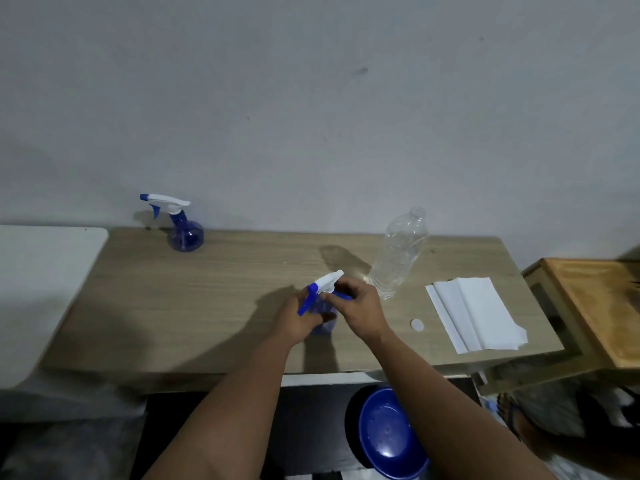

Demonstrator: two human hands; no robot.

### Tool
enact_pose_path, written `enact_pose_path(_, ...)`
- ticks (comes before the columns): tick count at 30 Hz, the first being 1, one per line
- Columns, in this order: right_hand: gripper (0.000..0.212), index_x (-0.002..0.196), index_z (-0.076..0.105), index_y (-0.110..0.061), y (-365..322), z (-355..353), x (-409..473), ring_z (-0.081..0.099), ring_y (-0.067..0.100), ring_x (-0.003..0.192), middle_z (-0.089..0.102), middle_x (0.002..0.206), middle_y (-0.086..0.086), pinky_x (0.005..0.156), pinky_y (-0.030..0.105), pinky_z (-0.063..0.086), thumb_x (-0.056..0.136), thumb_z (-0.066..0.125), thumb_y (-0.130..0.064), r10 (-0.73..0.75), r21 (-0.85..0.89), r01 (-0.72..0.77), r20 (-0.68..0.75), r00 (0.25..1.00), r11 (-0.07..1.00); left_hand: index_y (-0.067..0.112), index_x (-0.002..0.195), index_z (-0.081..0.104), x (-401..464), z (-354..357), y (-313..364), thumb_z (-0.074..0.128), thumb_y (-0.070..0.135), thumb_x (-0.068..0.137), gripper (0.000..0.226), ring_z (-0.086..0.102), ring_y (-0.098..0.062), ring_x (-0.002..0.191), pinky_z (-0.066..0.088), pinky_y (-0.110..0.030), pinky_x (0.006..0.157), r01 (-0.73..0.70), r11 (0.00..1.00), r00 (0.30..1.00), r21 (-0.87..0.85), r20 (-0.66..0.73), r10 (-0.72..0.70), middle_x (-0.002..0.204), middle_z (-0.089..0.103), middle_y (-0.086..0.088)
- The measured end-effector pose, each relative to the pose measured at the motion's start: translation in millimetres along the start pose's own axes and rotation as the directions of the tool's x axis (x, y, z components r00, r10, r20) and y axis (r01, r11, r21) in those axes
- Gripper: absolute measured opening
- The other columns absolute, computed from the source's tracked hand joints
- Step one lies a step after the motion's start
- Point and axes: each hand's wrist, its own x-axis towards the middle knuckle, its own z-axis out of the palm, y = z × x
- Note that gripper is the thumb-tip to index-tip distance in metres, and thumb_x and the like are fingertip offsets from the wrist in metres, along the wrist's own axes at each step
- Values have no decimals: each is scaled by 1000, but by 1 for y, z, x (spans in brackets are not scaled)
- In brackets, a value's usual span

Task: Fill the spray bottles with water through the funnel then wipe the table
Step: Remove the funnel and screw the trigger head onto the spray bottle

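A blue spray bottle [323, 325] stands near the middle of the wooden table [207, 306]. My left hand [298, 317] grips its round body. My right hand [358, 306] is closed around its neck, just under the white and blue trigger head [327, 282]. A second blue spray bottle [183, 230] with its head on stands at the table's back left, near the wall. A clear plastic water bottle [398, 254], uncapped, stands upright to the right of my hands. Its white cap [417, 324] lies on the table. No funnel is in sight.
A folded white paper towel [474, 313] lies on the table's right part. A blue basin [388, 434] sits below the table's front edge. A white surface [41, 289] adjoins on the left, a wooden stand [599, 306] on the right. A foot in a sandal shows at the lower right.
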Motion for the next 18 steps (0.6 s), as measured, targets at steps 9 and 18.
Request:
enact_pose_path(9,26,103,74,-9,16,3,5,76,28,101,79,101,8,94,55,60,79,85,-8,44,10,-44,26,999,999,20,106,74,0,8,-16,77,16,70,37,76,-22,92,61,-47,83,19,999,997,-38,-73,-22,94,79,-2)
enact_pose_path(18,49,120,65,-20,19,12,4,72,11,100,74,110,-2,86,28,60,78,90,-18,36,14,-36,14,999,999,17,97,65,2,25,-21,68,-9,86,29,66,-1,83,48,-11,71,22,994,987,-109,-156,-39,90,70,10)
